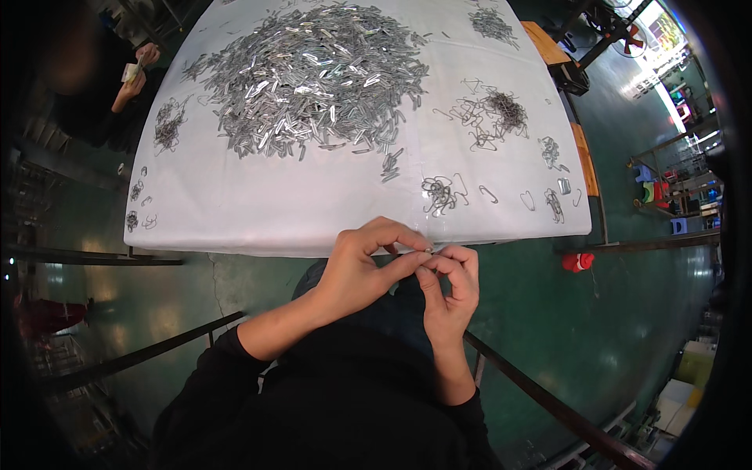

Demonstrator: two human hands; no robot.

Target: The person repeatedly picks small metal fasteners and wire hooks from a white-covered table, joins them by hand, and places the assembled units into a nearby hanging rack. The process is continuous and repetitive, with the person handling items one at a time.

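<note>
My left hand (360, 266) and my right hand (454, 294) meet just off the near edge of a white-covered table (251, 204). Thumb and fingers of each are pinched together, and the fingertips of both touch. Something small shows between them, mostly hidden by the fingers, too small to name. Just beyond the hands lies a small heap of bent wire hooks (440, 196), with a single wire hook (489, 193) to its right. A few flat metal strips (390, 165) lie a little farther off.
A large pile of shiny flat metal pieces (313, 86) covers the table's far middle. Smaller heaps of bent wire (505, 113) lie right, and more wire pieces (168, 125) left. Another person's hands (137, 74) hold something pale at far left. Dark metal rails (548, 399) flank me.
</note>
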